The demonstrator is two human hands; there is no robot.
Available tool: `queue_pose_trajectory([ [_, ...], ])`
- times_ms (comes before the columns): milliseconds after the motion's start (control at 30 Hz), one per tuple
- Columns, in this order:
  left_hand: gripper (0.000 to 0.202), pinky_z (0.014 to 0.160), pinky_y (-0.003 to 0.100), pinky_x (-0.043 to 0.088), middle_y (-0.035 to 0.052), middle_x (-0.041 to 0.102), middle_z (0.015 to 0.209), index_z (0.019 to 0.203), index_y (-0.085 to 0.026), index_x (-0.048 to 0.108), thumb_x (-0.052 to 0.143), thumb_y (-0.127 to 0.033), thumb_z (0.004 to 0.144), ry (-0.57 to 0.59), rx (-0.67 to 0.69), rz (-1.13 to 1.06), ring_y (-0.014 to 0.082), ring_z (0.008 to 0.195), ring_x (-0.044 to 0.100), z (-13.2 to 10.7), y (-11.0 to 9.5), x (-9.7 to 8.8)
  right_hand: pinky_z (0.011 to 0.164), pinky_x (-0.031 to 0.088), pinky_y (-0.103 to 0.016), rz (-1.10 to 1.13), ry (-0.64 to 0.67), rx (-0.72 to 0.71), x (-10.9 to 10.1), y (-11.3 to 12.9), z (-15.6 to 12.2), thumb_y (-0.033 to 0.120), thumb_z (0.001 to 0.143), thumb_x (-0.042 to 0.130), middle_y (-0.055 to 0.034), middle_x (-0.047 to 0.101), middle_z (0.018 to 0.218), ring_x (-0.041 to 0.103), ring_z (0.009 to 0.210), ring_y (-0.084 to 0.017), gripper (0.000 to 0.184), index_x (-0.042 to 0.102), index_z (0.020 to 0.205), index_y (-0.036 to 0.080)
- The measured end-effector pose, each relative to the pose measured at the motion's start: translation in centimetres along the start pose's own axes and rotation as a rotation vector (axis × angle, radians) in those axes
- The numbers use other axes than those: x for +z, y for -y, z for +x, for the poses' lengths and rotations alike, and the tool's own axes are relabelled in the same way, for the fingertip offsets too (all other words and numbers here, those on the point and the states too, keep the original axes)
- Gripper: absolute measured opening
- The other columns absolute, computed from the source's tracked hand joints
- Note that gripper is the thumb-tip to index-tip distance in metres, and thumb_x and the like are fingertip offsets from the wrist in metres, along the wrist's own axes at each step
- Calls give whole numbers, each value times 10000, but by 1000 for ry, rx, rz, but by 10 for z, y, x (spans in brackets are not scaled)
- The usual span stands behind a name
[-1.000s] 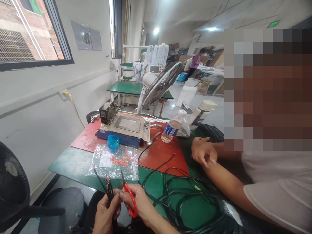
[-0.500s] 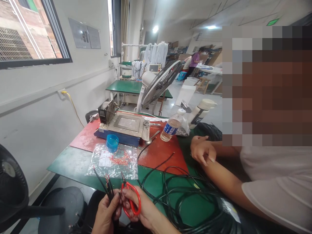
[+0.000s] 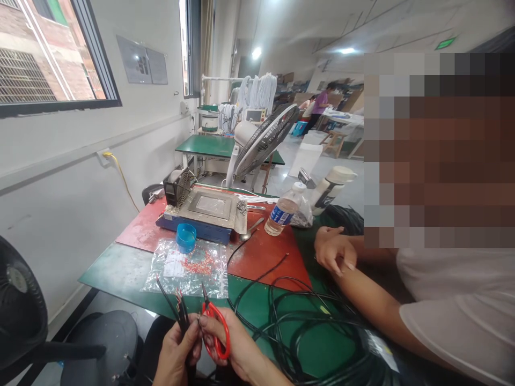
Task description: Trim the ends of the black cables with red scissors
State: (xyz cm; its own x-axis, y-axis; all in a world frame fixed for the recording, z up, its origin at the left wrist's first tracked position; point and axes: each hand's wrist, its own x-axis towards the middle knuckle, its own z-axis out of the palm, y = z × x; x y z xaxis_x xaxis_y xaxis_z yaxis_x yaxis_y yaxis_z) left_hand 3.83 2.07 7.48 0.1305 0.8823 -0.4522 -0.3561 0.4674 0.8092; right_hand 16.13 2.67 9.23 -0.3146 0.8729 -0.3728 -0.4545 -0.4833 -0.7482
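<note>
Smooth, thin black cables (image 3: 182,313) stand as a loose bundle, their tips stripped to short, reddish cores, at the bench (image 3: 108,271)'s near edge. Beside them, the scissors (image 3: 226,338) have glossy red looped handles and a slim, dark, pointed metal blade end. A clear, wrinkled plastic bag (image 3: 159,276) lies flat along that same edge, strewn with fine red and pale crumbs (image 3: 198,264); a round, translucent blue cup (image 3: 186,239) stands at its far side. Behind it, on a scuffed red mat (image 3: 139,228), sits a boxy machine (image 3: 213,233) with a blue base and a grimy, rectangular metal top. Long, rubbery black cable (image 3: 277,332) sprawls in loops toward the near right corner.

The left hand (image 3: 179,343) is upright, its fingers curled tightly round the bundle, the thumb laid across the front. The right hand (image 3: 235,335) reaches in from the right, fingers closed about the scissors, which point up and away from the body. Both thumb tips nearly meet; whatever is pinched between them is too small to tell.
</note>
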Motion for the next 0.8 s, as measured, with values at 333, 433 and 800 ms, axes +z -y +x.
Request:
queue_pose_trajectory([
  [333,300,555,227,472,27,665,650,759,-144,669,823,-209,511,-141,-232,-383,124,603,603,3,-12,-3,461,348,-225,-856,-181,-608,-10,-7,0,446,824,548,-24,568,592,491,508,-109,320,580,698,153],
  [433,196,593,263,514,64,704,713,782,-130,676,758,-169,608,-149,-331,-478,164,666,652,1,-22,-3,498,314,-260,-1323,-68,-1214,-12,-1,-2,257,903,420,-51,601,632,492,563,-134,243,613,796,155],
  [800,118,561,227,530,70,702,659,731,-111,690,738,-140,626,-20,-366,-648,157,622,651,-8,-27,2,472,245,-300,-1811,302,-1467,0,24,-5,121,904,395,-40,616,611,536,571,-141,237,623,837,120],
])
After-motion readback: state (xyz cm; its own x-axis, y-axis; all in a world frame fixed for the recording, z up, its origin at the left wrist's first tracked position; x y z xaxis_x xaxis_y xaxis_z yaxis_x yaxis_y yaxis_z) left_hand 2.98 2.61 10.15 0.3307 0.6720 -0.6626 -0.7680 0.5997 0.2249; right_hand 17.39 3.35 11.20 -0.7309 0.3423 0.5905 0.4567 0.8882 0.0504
